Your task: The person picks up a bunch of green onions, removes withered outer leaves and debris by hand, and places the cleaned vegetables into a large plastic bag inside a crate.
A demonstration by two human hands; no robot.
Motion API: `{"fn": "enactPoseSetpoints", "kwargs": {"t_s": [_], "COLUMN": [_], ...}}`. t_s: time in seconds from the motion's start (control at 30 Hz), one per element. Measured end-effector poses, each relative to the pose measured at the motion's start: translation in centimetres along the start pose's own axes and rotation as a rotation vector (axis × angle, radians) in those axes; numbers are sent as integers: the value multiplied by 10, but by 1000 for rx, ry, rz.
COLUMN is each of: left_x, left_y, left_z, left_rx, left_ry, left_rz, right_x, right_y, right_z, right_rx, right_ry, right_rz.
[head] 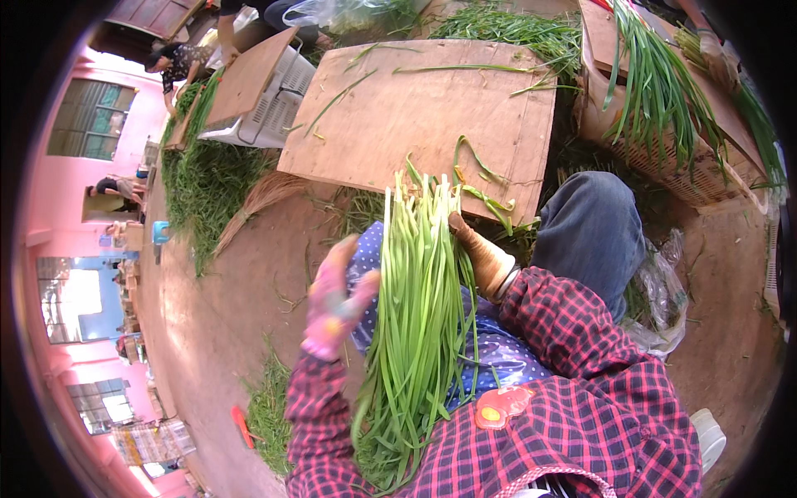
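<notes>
A large bunch of Chinese chives (418, 280) stands across my lap, white cut ends towards the wooden board and green leaf tips hanging down my front. My right hand (482, 255), in a worn tan glove, grips the bunch from its right side near the pale ends. Its fingers are hidden behind the stems. My left hand (336, 299), in a stained pink glove, is at the left side of the leaves, somewhat blurred, with thumb and fingers apart. Beneath the bunch lies a blue polka-dot apron (498, 355).
Ahead is a wooden board (423, 118) with loose leaves on it. A crate with chives (660, 112) stands right, near another person's gloved hand (716, 59). Cut greens (212, 193), a straw broom (261, 202) and a red-handled tool (241, 426) lie left. A plastic bag (663, 299) is beside my knee.
</notes>
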State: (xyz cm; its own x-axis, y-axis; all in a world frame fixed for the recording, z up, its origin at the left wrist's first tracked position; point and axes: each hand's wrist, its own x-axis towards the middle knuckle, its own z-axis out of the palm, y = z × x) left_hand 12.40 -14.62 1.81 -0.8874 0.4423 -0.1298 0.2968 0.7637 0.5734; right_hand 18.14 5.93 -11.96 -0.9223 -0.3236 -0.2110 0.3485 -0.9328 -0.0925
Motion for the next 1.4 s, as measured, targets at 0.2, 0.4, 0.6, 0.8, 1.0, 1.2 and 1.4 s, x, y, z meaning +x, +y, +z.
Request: {"fn": "enactPoseSetpoints", "kwargs": {"t_s": [0.2, 0.4, 0.6, 0.8, 1.0, 1.2, 1.4], "left_x": [7, 5, 2, -16, -11, -34, -39], "left_y": [10, 39, 42, 56, 107, 185, 207], "left_z": [92, 104, 109, 74, 12, -39, -20], "left_rx": [-219, 109, 79, 438, 564, 474, 276], "left_ry": [-40, 63, -2, -215, -64, -3, -112], "left_rz": [122, 337, 372, 403, 577, 669, 850], "right_x": [-3, -5, -1, 5, 3, 10, 3], "right_y": [-1, -26, -31, -20, -15, -8, -22], "right_z": [1, -3, -3, -20, -13, -23, -7], "right_rx": [-162, -255, -243, -255, -150, -78, -44], "right_ry": [25, 106, 256, 270, 328, 277, 326], "right_rz": [-108, -136, -155, -168, -149, -99, -162]}}
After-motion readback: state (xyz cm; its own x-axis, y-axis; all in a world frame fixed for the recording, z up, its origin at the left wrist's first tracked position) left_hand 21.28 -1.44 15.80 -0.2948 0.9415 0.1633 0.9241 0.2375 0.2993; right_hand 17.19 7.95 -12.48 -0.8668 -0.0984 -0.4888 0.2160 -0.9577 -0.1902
